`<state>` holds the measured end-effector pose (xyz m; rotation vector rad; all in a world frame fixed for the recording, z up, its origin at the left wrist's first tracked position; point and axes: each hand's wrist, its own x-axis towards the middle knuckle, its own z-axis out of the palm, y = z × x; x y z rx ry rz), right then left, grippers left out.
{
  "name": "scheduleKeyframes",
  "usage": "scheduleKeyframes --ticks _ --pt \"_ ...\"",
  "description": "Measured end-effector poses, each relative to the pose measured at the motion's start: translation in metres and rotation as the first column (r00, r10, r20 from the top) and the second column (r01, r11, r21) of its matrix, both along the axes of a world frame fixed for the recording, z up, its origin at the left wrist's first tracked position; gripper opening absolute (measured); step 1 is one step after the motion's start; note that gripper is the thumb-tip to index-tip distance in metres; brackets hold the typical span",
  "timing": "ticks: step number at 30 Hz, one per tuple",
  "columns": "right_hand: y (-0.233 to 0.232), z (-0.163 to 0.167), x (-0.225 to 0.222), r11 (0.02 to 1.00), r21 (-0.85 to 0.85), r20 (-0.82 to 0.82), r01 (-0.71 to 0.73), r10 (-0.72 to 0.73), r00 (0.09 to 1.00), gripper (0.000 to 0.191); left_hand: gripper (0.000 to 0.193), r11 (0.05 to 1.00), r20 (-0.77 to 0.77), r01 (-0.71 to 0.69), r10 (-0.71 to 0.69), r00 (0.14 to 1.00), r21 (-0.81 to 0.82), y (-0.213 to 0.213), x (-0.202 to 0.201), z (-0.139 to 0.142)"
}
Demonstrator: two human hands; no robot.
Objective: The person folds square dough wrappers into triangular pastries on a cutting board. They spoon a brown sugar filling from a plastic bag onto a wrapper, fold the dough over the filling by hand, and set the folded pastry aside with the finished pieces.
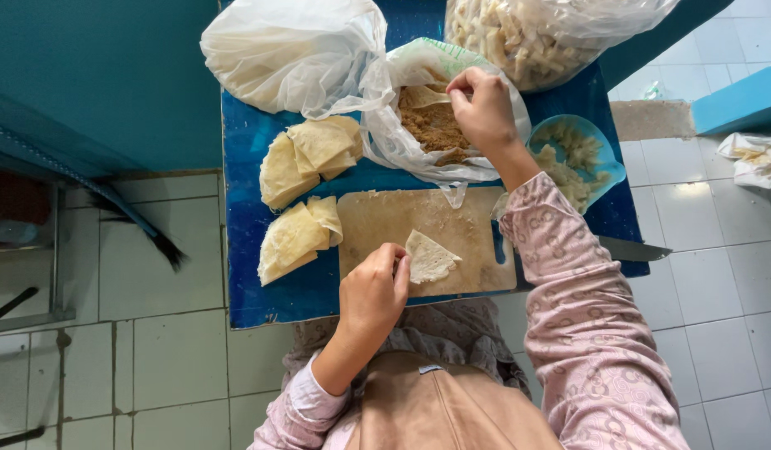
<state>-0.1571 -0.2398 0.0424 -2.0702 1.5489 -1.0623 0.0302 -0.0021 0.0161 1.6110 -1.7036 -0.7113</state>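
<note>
Small blue-topped table (244, 283) on a floor of pale square tiles (719, 275) with dark grout lines. Teal painted wall (102, 75) at left, a second teal ledge (740, 104) at upper right. Dark broom (144, 225) lying on tiles. Crumpled white cloth (756, 158) at right edge. Soft, even daylight.

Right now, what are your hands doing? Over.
Left hand pinching folded wrapper on cutting board. Right hand in bag of brown filling. Nothing between them.

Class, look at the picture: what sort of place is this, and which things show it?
Probably a small home or street food-preparation spot: a cutting board on a blue table, stacked folded wrappers, and a bag of brown filling over tiled floor.
</note>
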Motion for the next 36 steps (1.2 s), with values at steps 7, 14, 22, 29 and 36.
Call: scheduleKeyframes --ticks 7,14,22,29,36 --pt "-0.003 -0.008 -0.028 0.981 0.189 0.176 0.037 -0.071 0.982 0.007 0.012 0.999 0.004 0.003 -0.003 1.0 -0.049 0.002 0.001 0.001" --pt "0.063 0.005 -0.065 0.955 0.234 0.447 -0.181 0.06 0.893 0.006 0.013 0.997 -0.001 0.007 -0.007 1.0 -0.079 0.009 0.004 0.001" --pt "0.2 0.007 -0.057 0.854 0.51 0.319 -0.099 -0.082 0.944 0.009 0.013 0.998 -0.006 -0.014 0.014 1.0 -0.065 0.015 0.009 0.0" --pt "0.251 -0.002 -0.04 0.962 -0.116 -0.199 -0.246 0.22 0.955 0.019 0.016 0.998 -0.034 -0.03 0.029 0.999 -0.056 0.02 0.006 0.0" --pt "0.265 -0.008 -0.044 0.8 -0.317 -0.638 -0.509 0.218 0.739 0.026 0.015 0.998 -0.06 -0.008 0.004 0.998 -0.065 0.02 0.01 0.001"
